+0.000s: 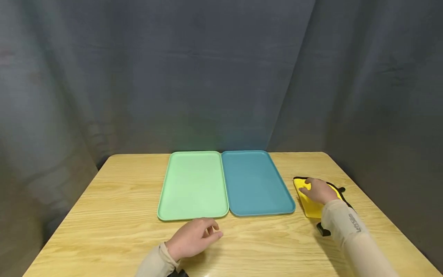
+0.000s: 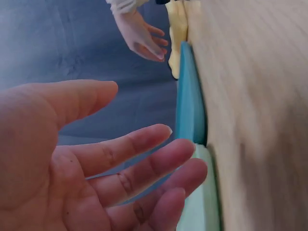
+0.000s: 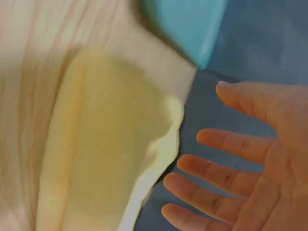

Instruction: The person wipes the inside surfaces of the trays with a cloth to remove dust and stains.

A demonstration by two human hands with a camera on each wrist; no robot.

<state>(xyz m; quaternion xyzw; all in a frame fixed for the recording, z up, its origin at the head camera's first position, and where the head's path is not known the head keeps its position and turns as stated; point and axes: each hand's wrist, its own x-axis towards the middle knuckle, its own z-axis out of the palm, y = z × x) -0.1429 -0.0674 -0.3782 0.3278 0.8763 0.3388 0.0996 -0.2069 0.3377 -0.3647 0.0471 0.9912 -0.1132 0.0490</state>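
Two hands show in the head view: the right hand (image 1: 319,191) is over the yellow cloth (image 1: 310,207), which lies on the table (image 1: 121,200) to the right of the blue tray (image 1: 257,182); the left hand (image 1: 194,237), loosely bent, hangs near the green tray (image 1: 194,184); the left wrist view shows it empty; the right wrist view shows the right hand spread, apart from the yellow cloth; the step looks like reaching for it; the next move probably calls for lowering and pinching an edge.
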